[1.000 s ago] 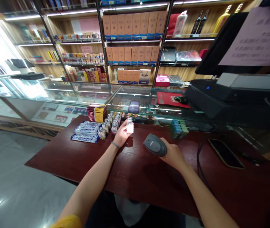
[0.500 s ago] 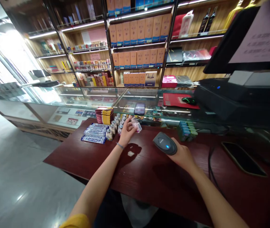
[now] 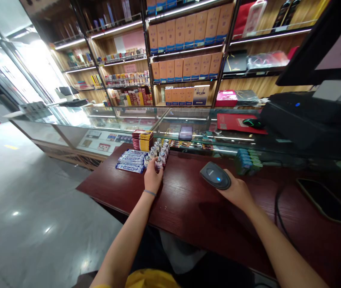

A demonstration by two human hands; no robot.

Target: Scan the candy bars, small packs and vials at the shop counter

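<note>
My left hand (image 3: 152, 178) is closed around a small clear jar (image 3: 158, 163) with a silvery lid, at the near end of two rows of similar jars (image 3: 162, 151). Whether that jar rests fully on the desk is hidden by my fingers. My right hand (image 3: 238, 191) grips a dark grey barcode scanner (image 3: 215, 175) with a lit blue light, held above the desk and pointing left. Blue-and-white long packets (image 3: 130, 161) lie left of the jars. Behind them stands a stack of red and yellow boxes (image 3: 142, 140).
The dark red desk (image 3: 185, 200) meets a glass display counter (image 3: 122, 114). Green and blue cylinders (image 3: 248, 161) stand at the right, near a black phone (image 3: 328, 200) and a cable (image 3: 277, 208). A monitor (image 3: 317, 44), a red mat (image 3: 233, 122) and a mouse (image 3: 252, 123) are beyond.
My left hand has brought the jar left and down to the near end of the rows. My right hand still holds the scanner in about the same place. The view has shifted left.
</note>
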